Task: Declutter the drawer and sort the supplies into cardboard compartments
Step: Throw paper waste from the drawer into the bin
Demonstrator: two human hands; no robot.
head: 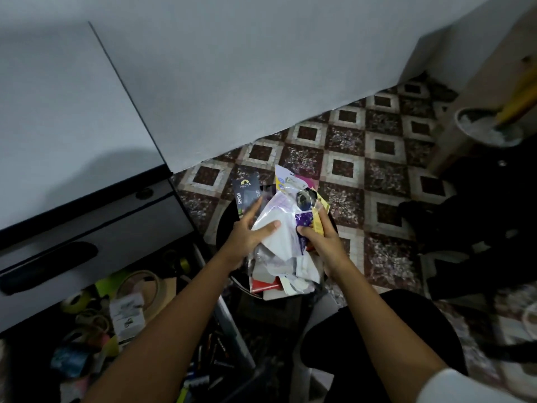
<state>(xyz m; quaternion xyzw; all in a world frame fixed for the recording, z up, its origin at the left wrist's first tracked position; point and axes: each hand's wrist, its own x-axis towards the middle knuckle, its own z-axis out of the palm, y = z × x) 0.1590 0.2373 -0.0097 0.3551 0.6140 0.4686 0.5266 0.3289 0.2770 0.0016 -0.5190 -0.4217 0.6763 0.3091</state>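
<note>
Both my hands hold one bundle of packets and wrappers (pixel 286 212) above a round black bin (pixel 225 219) on the floor. My left hand (pixel 247 232) grips the bundle's left side, thumb across a white plastic bag. A dark packet marked SPOON (pixel 245 193) sticks up behind its fingers. My right hand (pixel 318 238) clasps the right side, on yellow and purple packets. More paper and a red piece (pixel 263 285) hang below the bundle. The open drawer (pixel 122 309) at lower left is full of tape rolls, small boxes and pens.
A grey desk top (pixel 72 112) and a shut drawer front with a black handle (pixel 49 266) lie at left. Patterned floor tiles (pixel 363 170) stretch ahead. A round grey tub (pixel 488 126) with a yellow stick stands at upper right. Dark fabric (pixel 479 228) lies at right.
</note>
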